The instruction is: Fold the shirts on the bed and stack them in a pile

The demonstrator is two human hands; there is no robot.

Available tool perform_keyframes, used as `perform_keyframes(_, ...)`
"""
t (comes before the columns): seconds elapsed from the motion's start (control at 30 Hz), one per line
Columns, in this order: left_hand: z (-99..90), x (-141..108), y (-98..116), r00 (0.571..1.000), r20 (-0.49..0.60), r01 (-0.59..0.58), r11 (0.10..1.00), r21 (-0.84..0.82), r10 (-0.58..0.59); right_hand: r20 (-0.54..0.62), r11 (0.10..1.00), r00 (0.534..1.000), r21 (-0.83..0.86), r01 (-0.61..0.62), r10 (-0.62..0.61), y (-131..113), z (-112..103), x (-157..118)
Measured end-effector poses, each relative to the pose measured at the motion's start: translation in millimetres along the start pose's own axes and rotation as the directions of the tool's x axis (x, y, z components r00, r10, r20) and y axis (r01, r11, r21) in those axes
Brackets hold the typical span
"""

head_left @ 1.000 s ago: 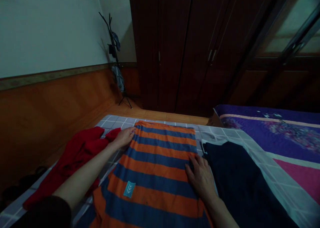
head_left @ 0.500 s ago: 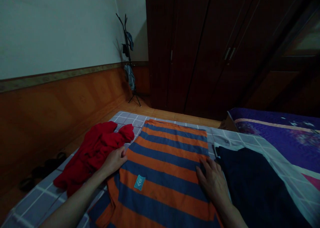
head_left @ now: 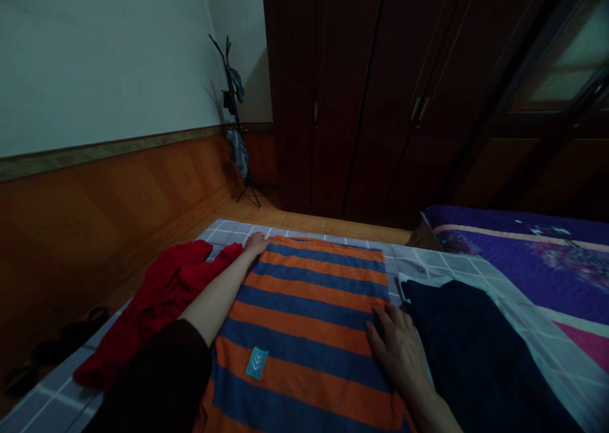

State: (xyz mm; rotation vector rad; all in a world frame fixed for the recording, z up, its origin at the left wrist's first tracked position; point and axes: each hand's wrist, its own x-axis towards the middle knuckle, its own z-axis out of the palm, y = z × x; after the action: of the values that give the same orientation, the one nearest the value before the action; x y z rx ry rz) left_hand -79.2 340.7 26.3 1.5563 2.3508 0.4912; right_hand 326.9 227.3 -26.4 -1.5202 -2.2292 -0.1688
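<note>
An orange and blue striped shirt (head_left: 304,319) lies flat in front of me, with a small teal patch (head_left: 257,362) on its left part. My left hand (head_left: 257,244) reaches to the shirt's far left corner, its fingers closed at the edge; the fingertips are partly hidden. Resting on the right edge is my right hand (head_left: 397,341), open, with its fingers apart on the cloth. Beside my left forearm, a crumpled red garment (head_left: 157,293) is partly covered by my dark sleeve. Dark navy clothing (head_left: 466,338) lies right of my right hand.
The clothes lie on a grey checked bedspread (head_left: 228,232). Behind it stands a dark wardrobe (head_left: 342,103), with a coat rack (head_left: 233,103) in the corner. A purple-covered bed (head_left: 499,230) is at the right. Dark items (head_left: 61,344) lie on the floor at left.
My left hand has moved forward from the shirt's left edge to its far left corner. The right hand stays on the right edge. The view has shifted slightly.
</note>
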Motion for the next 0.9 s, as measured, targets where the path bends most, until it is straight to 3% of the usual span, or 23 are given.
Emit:
perform_keyframes(0.17,13.9,26.8,8.6,0.997,0.081,0.022,0.999,-0.023,-0.02,0.015,1.0,1.0,-0.003,-0.018,0.018,-0.9,-1.4,0.7)
perform_keyframes(0.3,17.2,34.9,11.2,0.999,0.024,0.025,0.999,-0.02,-0.025,0.018,0.999,0.999,-0.009,-0.034,0.034,-1.8,-2.2,1.3)
perform_keyframes(0.43,16.2,32.5,7.6,0.995,-0.076,0.063,0.998,-0.013,-0.064,0.019,0.999,0.999,0.008,-0.039,0.039,-2.4,-3.7,1.7)
perform_keyframes(0.6,5.4,17.0,2.8,0.996,-0.08,0.035,0.998,-0.056,-0.039,0.006,0.999,1.0,0.025,-0.027,0.027,-1.8,-3.6,2.3)
perform_keyframes(0.73,-18.0,-29.4,-12.2,0.997,-0.056,-0.065,0.991,-0.119,0.059,0.005,1.0,1.0,0.02,-0.013,0.013,-1.2,-2.9,2.4)
perform_keyframes(0.9,-49.2,-154.2,-58.9,0.986,-0.004,-0.162,0.966,-0.203,0.165,-0.006,1.0,1.0,0.027,0.01,-0.01,1.9,0.5,1.6)
